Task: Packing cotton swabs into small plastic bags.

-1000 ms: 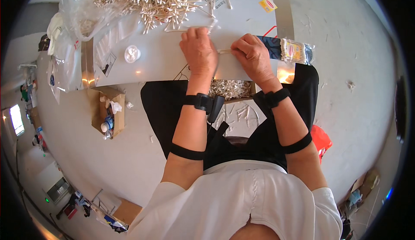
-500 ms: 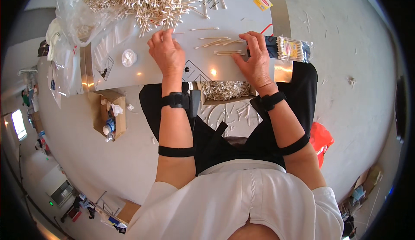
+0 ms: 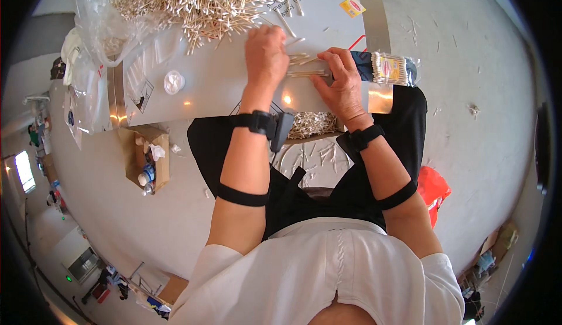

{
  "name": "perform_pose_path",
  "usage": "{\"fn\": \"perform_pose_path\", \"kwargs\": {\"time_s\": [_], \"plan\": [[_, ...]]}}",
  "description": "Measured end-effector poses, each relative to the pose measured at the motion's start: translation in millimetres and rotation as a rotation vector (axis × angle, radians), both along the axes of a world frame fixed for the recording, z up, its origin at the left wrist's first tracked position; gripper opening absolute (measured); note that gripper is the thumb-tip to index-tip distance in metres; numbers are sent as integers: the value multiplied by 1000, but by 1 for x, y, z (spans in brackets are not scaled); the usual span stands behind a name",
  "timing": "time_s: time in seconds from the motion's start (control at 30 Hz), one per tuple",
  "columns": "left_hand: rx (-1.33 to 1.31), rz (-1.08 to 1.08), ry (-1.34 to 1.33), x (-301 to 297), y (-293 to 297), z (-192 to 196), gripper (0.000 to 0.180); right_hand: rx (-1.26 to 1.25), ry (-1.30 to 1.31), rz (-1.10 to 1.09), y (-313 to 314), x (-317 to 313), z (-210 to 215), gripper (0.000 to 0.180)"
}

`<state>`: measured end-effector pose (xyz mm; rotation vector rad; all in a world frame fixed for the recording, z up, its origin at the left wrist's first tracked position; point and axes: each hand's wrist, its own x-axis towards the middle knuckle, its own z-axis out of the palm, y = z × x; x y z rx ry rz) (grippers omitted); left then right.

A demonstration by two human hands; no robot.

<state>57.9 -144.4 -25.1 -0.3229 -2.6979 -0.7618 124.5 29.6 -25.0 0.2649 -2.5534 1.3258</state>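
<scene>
I see grey floor (image 3: 468,137), littered with stray swabs. Grey table (image 3: 222,85), big swab heap (image 3: 193,0) at far edge. My left hand (image 3: 266,50) flat on small swab bundle (image 3: 304,67); right hand (image 3: 342,82) pinching clear swab packet (image 3: 389,68).

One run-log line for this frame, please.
left hand: flat on loose cotton swabs | right hand: gripping clear swab packet | swab pile: table's far side
</scene>
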Motion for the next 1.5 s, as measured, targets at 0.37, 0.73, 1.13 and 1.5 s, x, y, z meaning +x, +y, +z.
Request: {"fn": "perform_pose_path", "kwargs": {"time_s": [0.37, 0.73, 1.13, 1.5], "plan": [[-244, -65, 111, -36, -14, 16, 14, -32, 11, -2, -2, 0, 2, 40], [-13, -191, -80, -23, 19, 19, 20, -75, 22, -11, -1, -1, 0, 36], [-147, 98, 6, -95, 21, -3, 16, -47, 28, -17, -4, -1, 0, 41], [-131, -260, -174, -33, -6, 18, 5, 6, 69, -17, -2, -1, -6, 43]]}}
